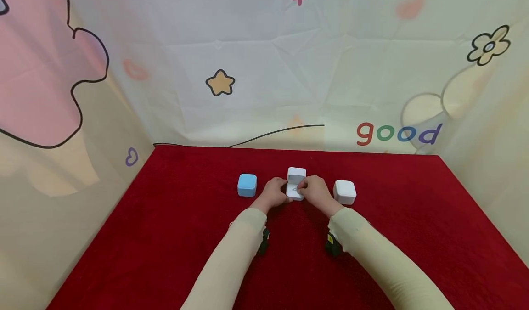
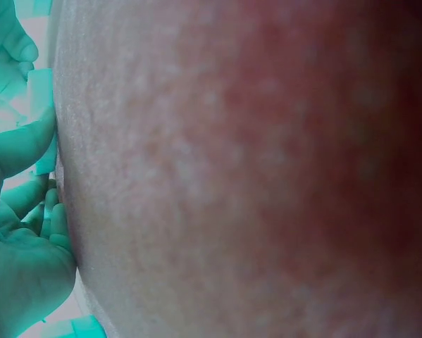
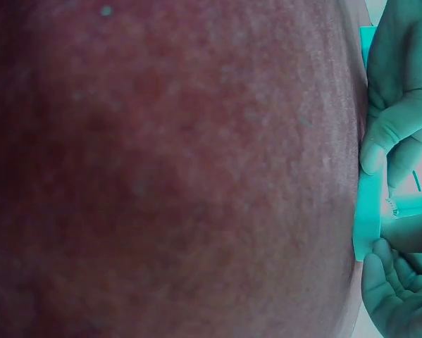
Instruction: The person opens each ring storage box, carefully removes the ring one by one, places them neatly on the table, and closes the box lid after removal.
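A small white ring box (image 1: 295, 194) stands on the red cloth with its lid raised. A thin ring (image 3: 391, 206) shows inside, on the white base. My left hand (image 1: 272, 193) grips the box from its left side, with the thumb (image 2: 31, 144) across the front. From the right, my right hand (image 1: 316, 190) pinches the box's right edge with thumb and forefinger, the fingertips close beside the ring. The other fingers of the right hand are curled. Skin fills most of both wrist views.
A closed light-blue box (image 1: 247, 185) stands left of the hands, and a closed white box (image 1: 345, 192) stands at the right. The red cloth (image 1: 186, 218) covers the table. A printed curtain (image 1: 256, 112) hangs behind it and along the sides.
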A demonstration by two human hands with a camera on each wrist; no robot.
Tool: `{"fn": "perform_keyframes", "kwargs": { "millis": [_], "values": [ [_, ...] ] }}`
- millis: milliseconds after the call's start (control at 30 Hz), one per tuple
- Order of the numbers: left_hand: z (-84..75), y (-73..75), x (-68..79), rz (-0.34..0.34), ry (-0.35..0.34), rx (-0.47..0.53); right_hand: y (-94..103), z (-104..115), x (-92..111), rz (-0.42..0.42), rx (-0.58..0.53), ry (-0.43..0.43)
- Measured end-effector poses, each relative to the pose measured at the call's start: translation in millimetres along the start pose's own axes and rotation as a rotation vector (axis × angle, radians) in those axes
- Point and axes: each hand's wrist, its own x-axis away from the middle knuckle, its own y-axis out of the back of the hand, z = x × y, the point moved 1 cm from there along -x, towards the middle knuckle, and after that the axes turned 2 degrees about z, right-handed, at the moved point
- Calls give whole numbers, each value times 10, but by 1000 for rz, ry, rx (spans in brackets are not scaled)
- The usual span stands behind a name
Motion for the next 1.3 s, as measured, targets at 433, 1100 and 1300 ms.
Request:
{"fn": "perform_keyframes", "kwargs": {
  "millis": [433, 1100, 1300],
  "values": [
    [8, 0, 22, -6, -6, -13, -28, 3, 25, -10, 1, 19],
    [-5, 10, 18, -5, -5, -13, -26, -3, 44, -36, -5, 28],
    [5, -2, 8, -10, -7, -19, -35, -26, 42, -42, -2, 30]
  ]
}}
